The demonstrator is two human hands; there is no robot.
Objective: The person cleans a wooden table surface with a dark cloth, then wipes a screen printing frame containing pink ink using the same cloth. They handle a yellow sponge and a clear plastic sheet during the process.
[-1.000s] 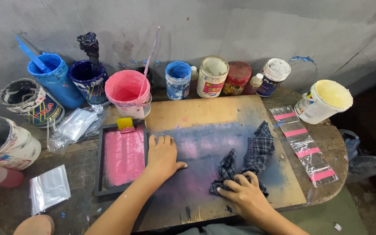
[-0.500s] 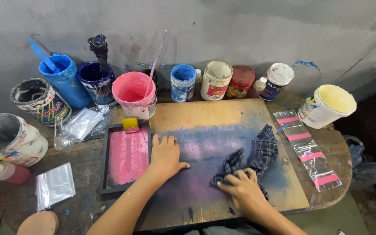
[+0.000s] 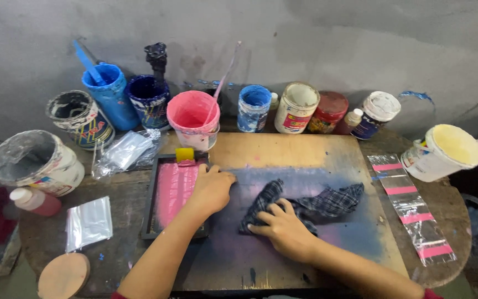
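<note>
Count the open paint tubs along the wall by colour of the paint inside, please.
Blue paint tubs: 2
Dark navy tub: 1
Pink tub: 1
Black-stained tub: 1
Yellow tub: 1
Grey-white tub: 1
Total: 7

Both forearms bare, coming in from near edge, angled toward the middle. L hand (image 3: 212,188) flat, palm down, fingers together and pointing far, thumb out to the right; wrist straight w/ forearm running near-left. R hand (image 3: 283,230) palm down, fingers spread and pointing far-left, knuckles slightly raised, pressing down; forearm runs off near-right. The 2 hands are near each other, not touching.
</note>
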